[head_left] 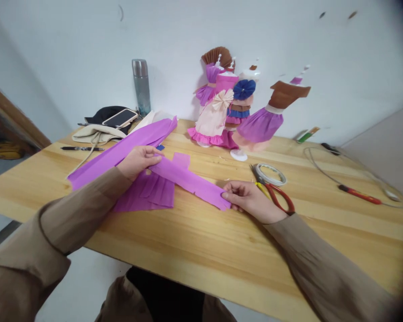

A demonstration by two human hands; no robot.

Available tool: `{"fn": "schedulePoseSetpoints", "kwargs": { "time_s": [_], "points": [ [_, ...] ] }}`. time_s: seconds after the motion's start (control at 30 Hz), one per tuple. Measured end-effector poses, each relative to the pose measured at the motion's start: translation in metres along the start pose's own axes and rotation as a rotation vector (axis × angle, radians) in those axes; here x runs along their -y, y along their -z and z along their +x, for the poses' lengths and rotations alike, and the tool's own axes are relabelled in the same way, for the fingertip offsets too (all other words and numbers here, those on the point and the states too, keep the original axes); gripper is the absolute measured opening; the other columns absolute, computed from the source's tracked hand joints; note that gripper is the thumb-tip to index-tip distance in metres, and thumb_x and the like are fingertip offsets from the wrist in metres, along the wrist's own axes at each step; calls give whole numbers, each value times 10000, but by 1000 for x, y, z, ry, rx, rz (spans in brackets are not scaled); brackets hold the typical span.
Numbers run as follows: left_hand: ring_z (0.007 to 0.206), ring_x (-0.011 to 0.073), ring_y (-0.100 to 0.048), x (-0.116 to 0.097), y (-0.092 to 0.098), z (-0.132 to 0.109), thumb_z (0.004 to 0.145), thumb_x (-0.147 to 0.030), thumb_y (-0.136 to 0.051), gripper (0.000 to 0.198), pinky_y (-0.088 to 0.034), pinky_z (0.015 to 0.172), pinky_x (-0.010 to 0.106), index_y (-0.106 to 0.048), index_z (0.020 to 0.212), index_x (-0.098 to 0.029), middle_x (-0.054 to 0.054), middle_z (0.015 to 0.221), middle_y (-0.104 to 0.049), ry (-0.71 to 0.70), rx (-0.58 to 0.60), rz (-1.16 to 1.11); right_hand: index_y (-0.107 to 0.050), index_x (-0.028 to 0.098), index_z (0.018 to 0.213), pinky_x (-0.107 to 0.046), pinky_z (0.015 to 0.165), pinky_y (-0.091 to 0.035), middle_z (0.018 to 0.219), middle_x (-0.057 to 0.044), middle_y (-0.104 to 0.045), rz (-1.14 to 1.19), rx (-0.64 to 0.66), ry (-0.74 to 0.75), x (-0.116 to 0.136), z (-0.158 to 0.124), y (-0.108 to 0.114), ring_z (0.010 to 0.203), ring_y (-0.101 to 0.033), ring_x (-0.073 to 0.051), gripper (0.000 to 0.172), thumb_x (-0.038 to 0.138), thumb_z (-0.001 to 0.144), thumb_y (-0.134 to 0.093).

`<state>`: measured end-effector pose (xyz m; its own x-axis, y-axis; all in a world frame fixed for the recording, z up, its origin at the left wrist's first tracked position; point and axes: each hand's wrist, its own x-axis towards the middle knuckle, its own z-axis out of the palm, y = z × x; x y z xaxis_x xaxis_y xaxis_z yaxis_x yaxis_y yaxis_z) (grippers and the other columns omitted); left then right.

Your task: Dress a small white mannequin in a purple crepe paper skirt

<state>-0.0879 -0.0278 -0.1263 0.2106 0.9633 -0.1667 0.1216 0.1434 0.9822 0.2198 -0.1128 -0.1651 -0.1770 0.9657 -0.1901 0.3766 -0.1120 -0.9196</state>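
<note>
Wooden bench (pixel 201 250) carries a long purple crepe sheet (pixel 121 150), with paper-dressed mannequins (pixel 228 107) behind it near the wall. Right of that sheet, a purple paper strip (pixel 188 179) stretches between both hands: left hand (pixel 137 161) fingers pinch its upper end, right hand (pixel 251 201) fingers pinch its lower end, beside red-handled scissors (pixel 275 192).

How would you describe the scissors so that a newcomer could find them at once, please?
On the wooden table, look just past the right hand. The scissors lie there beside a white tape roll, partly under it. Their red handles set them apart; the red-handled tool farther right is a straight rod.
</note>
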Motion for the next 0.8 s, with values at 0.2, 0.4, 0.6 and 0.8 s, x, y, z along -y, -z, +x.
{"fn": "schedulePoseSetpoints", "kwargs": {
  "time_s": [0.2, 0.4, 0.6, 0.8],
  "points": [
    [414, 66, -505, 9, 7, 6, 709, -273, -789, 228, -382, 410, 172, -602, 740, -147, -33, 524, -608, -49, 46, -2, -544, 188, 687, -205, 422, -276, 464, 53, -497, -31, 29, 34, -1, -2, -2, 411, -386, -53, 534, 698, 703, -703],
    [483, 82, -551, 9, 6, 3, 669, -354, -817, 304, -420, 480, 186, -602, 733, -149, -21, 580, -635, -60, 138, 51, -572, 196, 682, -267, 529, -390, 582, -3, -579, -205, -123, 171, -1, -2, 19, 527, -497, -117, 436, 610, 813, -602],
    [532, 104, -562, 7, -8, -11, 707, -413, -777, 322, -426, 511, 207, -601, 659, -148, 1, 597, -626, -39, 346, 186, -730, 214, 822, -408, 724, -462, 938, -145, -745, -871, -555, 72, -28, 1, 108, 807, -648, -283, 172, 263, 728, -594],
    [567, 95, -501, 17, -16, -11, 709, -432, -726, 383, -362, 532, 200, -730, 970, -152, -25, 633, -608, -187, 308, 297, -688, 233, 609, -382, 755, -460, 793, -112, -737, -881, -414, 37, -49, 3, 145, 808, -634, -275, 30, 231, 617, -659]
  ]
}}
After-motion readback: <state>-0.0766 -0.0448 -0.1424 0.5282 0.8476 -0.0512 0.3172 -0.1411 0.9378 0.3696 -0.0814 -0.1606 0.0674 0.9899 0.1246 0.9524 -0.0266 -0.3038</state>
